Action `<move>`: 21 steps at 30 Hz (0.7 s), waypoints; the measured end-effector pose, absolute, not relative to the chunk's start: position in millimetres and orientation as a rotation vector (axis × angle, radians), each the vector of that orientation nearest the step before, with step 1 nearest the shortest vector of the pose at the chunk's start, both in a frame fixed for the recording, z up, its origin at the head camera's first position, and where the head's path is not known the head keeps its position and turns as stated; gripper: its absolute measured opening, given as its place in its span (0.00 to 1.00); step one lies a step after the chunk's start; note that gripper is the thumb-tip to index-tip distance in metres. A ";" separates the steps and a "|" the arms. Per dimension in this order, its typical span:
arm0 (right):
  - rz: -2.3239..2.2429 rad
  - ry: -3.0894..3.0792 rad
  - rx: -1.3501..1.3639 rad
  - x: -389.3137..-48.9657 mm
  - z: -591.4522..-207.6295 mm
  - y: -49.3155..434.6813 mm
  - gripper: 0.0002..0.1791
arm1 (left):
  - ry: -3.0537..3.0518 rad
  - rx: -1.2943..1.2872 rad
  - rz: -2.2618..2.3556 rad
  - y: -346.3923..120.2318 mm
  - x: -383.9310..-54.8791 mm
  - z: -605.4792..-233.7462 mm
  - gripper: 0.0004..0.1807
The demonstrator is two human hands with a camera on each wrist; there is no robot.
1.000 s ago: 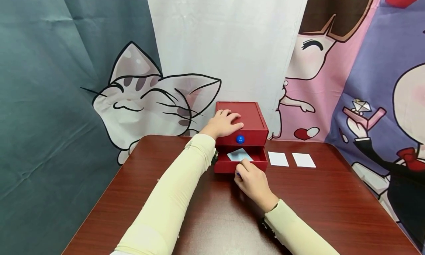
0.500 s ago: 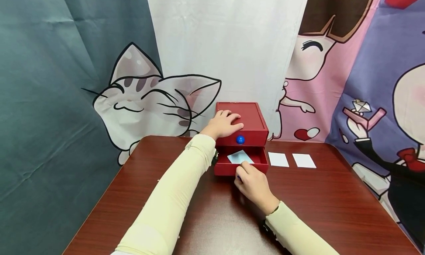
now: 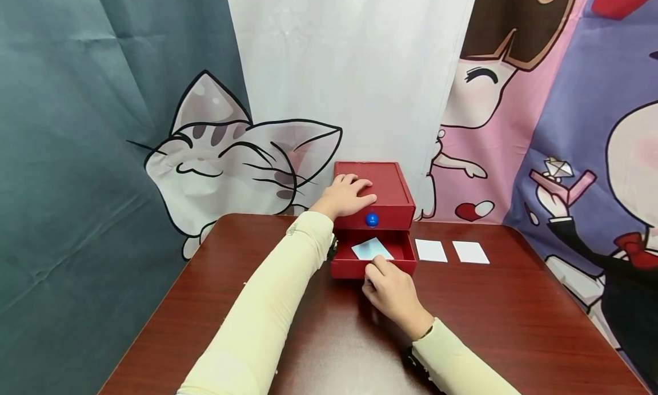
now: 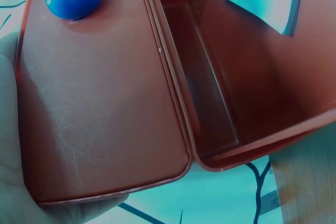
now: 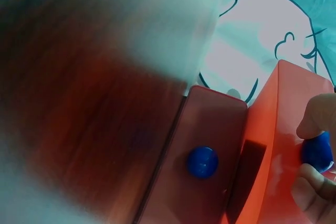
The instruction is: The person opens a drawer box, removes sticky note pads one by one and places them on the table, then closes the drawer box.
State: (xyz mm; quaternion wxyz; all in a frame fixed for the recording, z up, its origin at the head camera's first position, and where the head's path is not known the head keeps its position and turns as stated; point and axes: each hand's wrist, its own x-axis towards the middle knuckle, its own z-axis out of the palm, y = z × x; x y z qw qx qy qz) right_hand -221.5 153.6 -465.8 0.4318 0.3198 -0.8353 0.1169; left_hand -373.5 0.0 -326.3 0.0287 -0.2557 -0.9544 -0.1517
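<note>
A red two-drawer box (image 3: 382, 184) stands at the far side of the table in the head view. My left hand (image 3: 343, 198) rests over its top left edge, fingers spread on the lid. The lower drawer (image 3: 345, 270) is pulled out, and inside lies a pale blue square of paper (image 3: 371, 248). At the drawer's front, my right hand (image 3: 393, 289) pinches its round blue knob (image 5: 316, 153) between thumb and fingers, as the right wrist view shows. The upper drawer, with a matching blue knob (image 3: 372, 219), is closed.
Two white paper squares (image 3: 430, 250) lie side by side on the table, right of the box. The dark red-brown wooden table (image 3: 514, 326) has rounded far corners. Behind it hangs a cartoon-printed curtain (image 3: 360, 69).
The lower drawer has slid a little further out towards me, with my right hand still pinching its knob. My left hand has stayed on the box. The head view has tilted slightly.
</note>
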 end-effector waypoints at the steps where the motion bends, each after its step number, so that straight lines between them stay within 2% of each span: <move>1: 0.291 -2.083 0.802 -221.3 -465.6 153.2 0.08 | -2.946 -0.784 -0.467 -0.7 -373.7 -326.8 0.32; 21: 0.268 -2.123 0.898 -212.3 -453.1 168.1 0.10 | -2.944 -0.790 -0.469 0.8 -374.9 -327.8 0.31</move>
